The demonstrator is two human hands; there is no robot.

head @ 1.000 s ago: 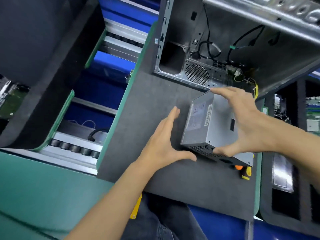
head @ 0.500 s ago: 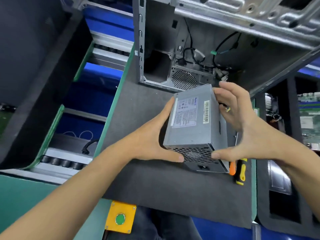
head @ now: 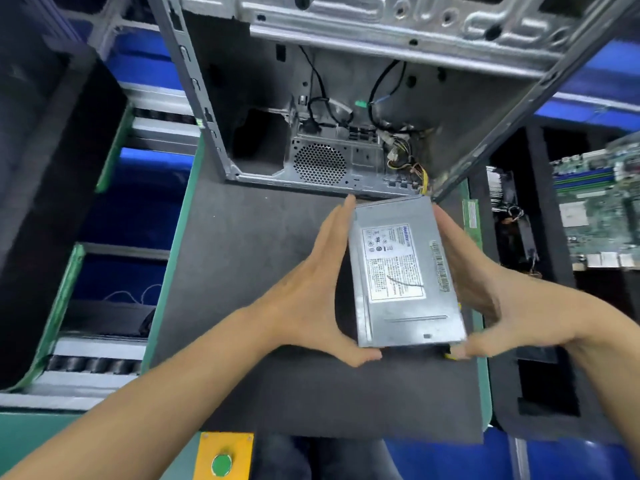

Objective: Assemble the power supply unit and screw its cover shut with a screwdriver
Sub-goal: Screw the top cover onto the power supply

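We hold the power supply unit (head: pixel 405 275) between both palms, label side up. Our left hand (head: pixel 311 292) lies flat along its left side, fingers straight and together, reaching to the far corner, the thumb hooked under the near edge. Our right hand (head: pixel 485 299) mirrors it on the right side, fingers straight along the wall, thumb tucked at the near corner. Neither hand curls round the box; we clamp it by pressing inward from both sides, which leaves the top label readable and lets us turn the unit freely to line it up.

Whether the unit rests on the dark foam mat (head: pixel 249 271) below our hands or hangs just above it, we cannot tell. Its far end points at the open computer case (head: pixel 346 98) just beyond our fingertips, and yellow-and-black wires (head: pixel 408 164) run from that end into the case's right corner. We judge that this grip is for sliding the unit forward into the case.

A small yellow bit by our right thumb is likely the screwdriver handle, but the unit hides most of it. Farther right of our right hand a green circuit board (head: pixel 602 209) sits in a black foam tray (head: pixel 540 358). Near our left forearm, at the bench edge, is a yellow box with a green button (head: pixel 222 462).
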